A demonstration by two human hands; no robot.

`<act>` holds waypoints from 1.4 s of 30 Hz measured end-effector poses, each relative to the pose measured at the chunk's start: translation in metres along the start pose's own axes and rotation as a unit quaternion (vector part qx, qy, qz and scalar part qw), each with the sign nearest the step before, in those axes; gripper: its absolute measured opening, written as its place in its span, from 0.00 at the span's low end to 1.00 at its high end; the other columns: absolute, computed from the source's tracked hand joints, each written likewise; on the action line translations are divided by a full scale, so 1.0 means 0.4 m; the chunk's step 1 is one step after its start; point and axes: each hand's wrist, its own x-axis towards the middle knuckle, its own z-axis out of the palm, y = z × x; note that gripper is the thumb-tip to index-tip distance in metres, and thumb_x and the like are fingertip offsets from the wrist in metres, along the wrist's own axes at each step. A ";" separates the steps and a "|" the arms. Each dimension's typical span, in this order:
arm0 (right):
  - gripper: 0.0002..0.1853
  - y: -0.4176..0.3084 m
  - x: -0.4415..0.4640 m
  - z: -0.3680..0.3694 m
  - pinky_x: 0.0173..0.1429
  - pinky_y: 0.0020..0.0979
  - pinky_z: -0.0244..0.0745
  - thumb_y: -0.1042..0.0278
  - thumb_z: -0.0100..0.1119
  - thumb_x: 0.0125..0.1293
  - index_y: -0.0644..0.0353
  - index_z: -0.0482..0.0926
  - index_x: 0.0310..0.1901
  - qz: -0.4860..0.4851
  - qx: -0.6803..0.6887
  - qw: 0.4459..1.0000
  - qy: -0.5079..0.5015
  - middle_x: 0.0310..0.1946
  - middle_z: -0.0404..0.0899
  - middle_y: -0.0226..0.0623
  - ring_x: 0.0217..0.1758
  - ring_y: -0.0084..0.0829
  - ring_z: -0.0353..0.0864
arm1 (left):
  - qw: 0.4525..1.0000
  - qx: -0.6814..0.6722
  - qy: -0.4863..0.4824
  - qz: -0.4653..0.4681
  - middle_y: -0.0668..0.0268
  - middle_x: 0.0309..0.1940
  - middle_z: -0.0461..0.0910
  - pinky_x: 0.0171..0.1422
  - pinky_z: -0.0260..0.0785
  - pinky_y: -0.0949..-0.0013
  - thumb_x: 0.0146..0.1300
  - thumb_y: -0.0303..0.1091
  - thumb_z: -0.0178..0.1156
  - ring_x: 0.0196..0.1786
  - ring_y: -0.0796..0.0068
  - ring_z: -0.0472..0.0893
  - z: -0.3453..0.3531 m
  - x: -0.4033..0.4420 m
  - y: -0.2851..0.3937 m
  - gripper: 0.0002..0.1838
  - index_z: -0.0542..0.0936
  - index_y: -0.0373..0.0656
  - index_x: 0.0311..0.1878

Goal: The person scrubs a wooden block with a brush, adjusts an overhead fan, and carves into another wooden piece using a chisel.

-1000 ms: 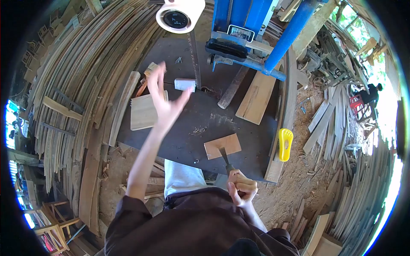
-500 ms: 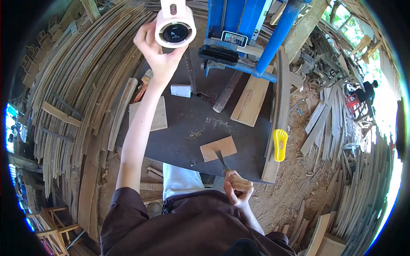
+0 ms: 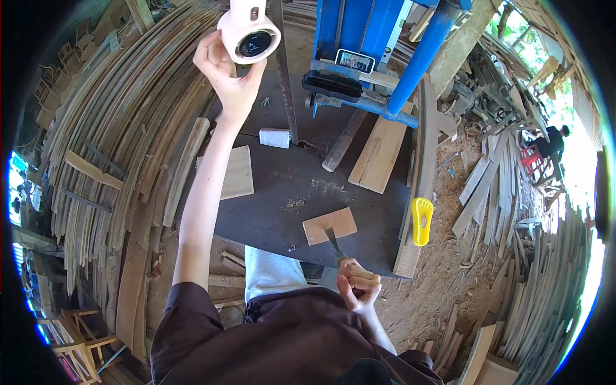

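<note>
My left hand (image 3: 224, 77) is raised over the far left of the dark tabletop (image 3: 269, 173), its fingers wrapped round a white handheld device (image 3: 250, 22) with a round dark display at its end. Close to my body, my right hand (image 3: 358, 282) is closed in a fist round the handle of a chisel (image 3: 333, 242), a narrow flat blade that widens towards its tip. That tip rests on or just over a small rectangular wooden board (image 3: 319, 224) lying flat near the table's front edge. Most of the handle is hidden in my fist.
A saw blade (image 3: 285, 96) rises through the table beside a blue machine frame (image 3: 343, 29), where a phone (image 3: 355, 61) is propped. Wooden planks (image 3: 378, 157), a square board (image 3: 237, 172) and a white block (image 3: 274, 137) lie around. A yellow foot-shaped piece (image 3: 421, 221) sits at the right edge. Timber stacks (image 3: 122, 147) stand left.
My left hand has shifted slightly left with the white device, uncovering more of the saw blade and some small metal bits on the table. My right hand and the chisel have hardly moved.
</note>
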 end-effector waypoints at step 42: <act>0.16 0.003 -0.002 0.001 0.40 0.37 0.72 0.89 0.58 0.56 0.66 0.69 0.15 -0.024 -0.007 1.000 -0.010 0.14 0.71 0.35 0.17 0.31 0.71 | 0.988 0.120 -0.032 0.093 0.52 0.66 0.66 0.71 0.64 0.57 0.52 0.32 0.80 0.67 0.58 0.71 0.039 -0.016 0.030 0.51 0.58 0.38 0.74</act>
